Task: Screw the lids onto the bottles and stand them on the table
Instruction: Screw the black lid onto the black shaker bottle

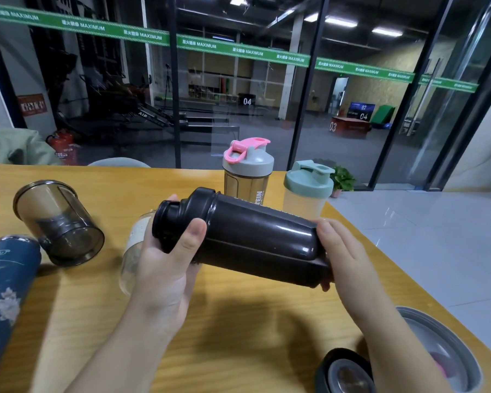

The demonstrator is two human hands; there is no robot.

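I hold a black shaker bottle (261, 239) sideways above the wooden table (238, 321). Its black lid (179, 217) points left, and my left hand (165, 268) grips that lid with thumb in front and fingers behind. My right hand (343, 251) grips the bottle's base end. Two capped bottles stand upright at the table's far edge: one with a grey and pink lid (247, 168), one with a green lid (306, 188). A smoky lidless bottle (60, 225) lies on its side at the left. A clear bottle (132, 251) lies partly hidden behind my left hand.
A blue flowered bottle (3, 293) lies at the near left edge. A black lid (343, 373) and a grey lid (440, 350) lie at the near right corner. Someone's green sleeve (12, 146) shows beyond the table's far left. A glass wall stands behind the table.
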